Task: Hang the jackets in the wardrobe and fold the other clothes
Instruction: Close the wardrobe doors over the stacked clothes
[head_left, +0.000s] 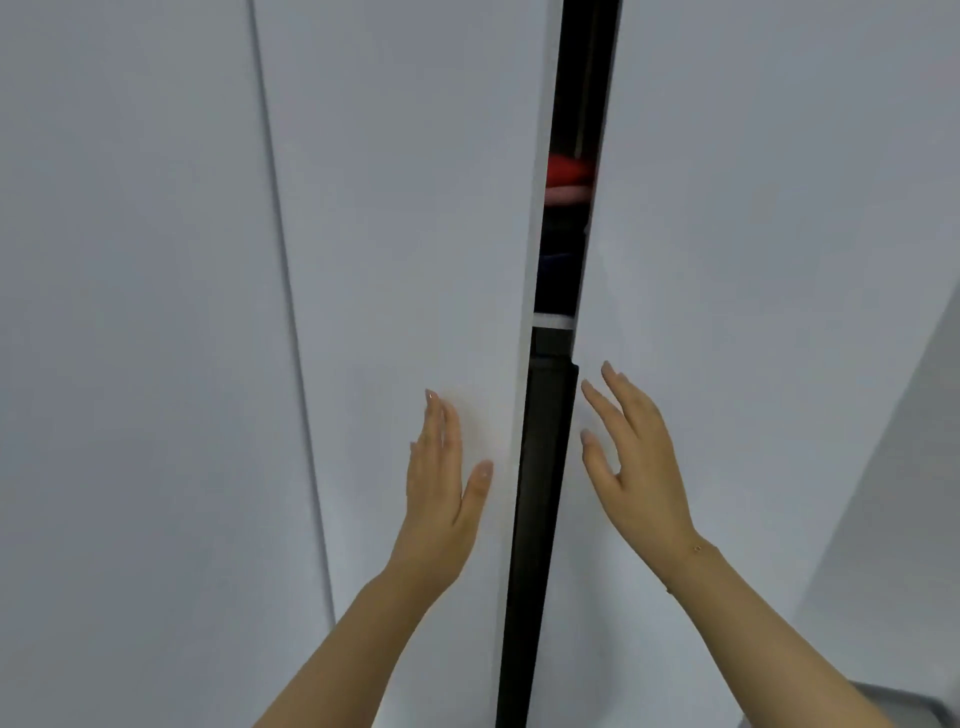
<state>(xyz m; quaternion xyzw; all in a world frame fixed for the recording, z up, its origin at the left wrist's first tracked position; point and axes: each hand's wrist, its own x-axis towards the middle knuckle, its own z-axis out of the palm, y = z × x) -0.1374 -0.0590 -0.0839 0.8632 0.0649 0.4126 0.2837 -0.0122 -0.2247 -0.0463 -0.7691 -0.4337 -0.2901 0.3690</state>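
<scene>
- Your left hand (441, 478) lies flat, fingers straight, on the left wardrobe door (405, 208), holding nothing.
- Your right hand (634, 447) is spread at the right door (779, 234) (contact unclear).
- Between them a narrow gap (563, 249) shows folded clothes (569, 176) above your fingertips; no jackets visible.

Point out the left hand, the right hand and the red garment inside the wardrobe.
left hand (436, 483): head view, back of hand.
right hand (641, 457): head view, back of hand.
red garment (569, 169): head view, fold showing through door gap.
</scene>
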